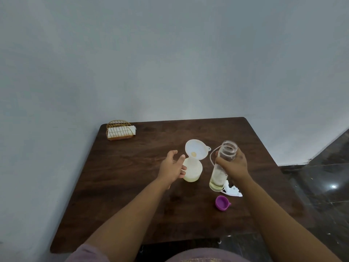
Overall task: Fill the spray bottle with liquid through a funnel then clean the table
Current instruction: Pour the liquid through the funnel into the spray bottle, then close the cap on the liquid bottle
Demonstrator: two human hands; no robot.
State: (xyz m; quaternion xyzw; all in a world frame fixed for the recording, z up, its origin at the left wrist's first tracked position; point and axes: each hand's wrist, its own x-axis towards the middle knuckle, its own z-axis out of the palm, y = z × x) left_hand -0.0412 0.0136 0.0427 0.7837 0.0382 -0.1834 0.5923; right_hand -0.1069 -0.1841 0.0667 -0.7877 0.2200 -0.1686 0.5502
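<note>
Head view: dark wooden table (132,186) against a pale wall. Near its middle, a frosted spray bottle (194,172) with pale yellow liquid at the bottom and a white funnel (196,149) tilted in its neck. Left hand (172,167) open, fingers loose, just beside this bottle, holding nothing. Right hand (234,165) wrapped around a clear bottle (223,165), upright, uncapped, little yellowish liquid inside. Behind it, flat on the table, a white spray head (233,190). Nearer, a purple cap (221,203). At far left corner, a gold wire napkin holder (120,130).
</note>
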